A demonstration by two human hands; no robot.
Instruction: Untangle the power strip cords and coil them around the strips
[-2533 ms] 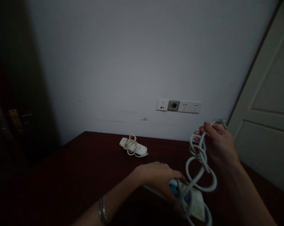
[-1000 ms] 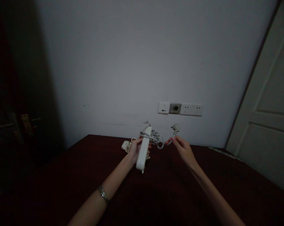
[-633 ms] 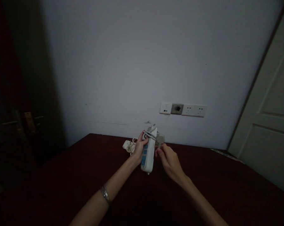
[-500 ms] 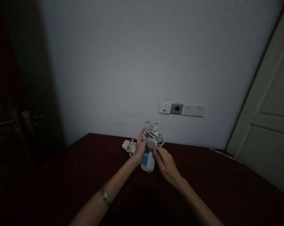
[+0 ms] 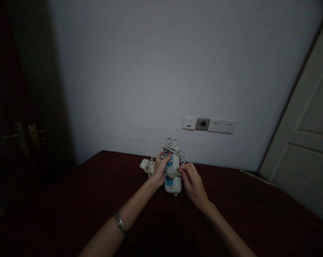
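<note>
White power strip (image 5: 174, 185), held upright just below the wall sockets (image 5: 209, 125) in the closed left hand (image 5: 158, 169), has its cord (image 5: 178, 151) already coiled at its top, while the right hand (image 5: 193, 182) pinches the plug (image 5: 172, 174) against its face, not visibly pushed in.

The power strip (image 5: 172, 171) I held looked like smooth white plastic with blue socket faces. Its plug (image 5: 173, 174) and cord (image 5: 180, 154) were matt, grey-white, rubbery plastic. Beneath the power strip, the tabletop (image 5: 102, 185) was dark reddish wood with a dull finish. Behind the power strip, the wall (image 5: 150, 71) was matt paint. My bracelet (image 5: 119, 221) glinted like metal.
</note>
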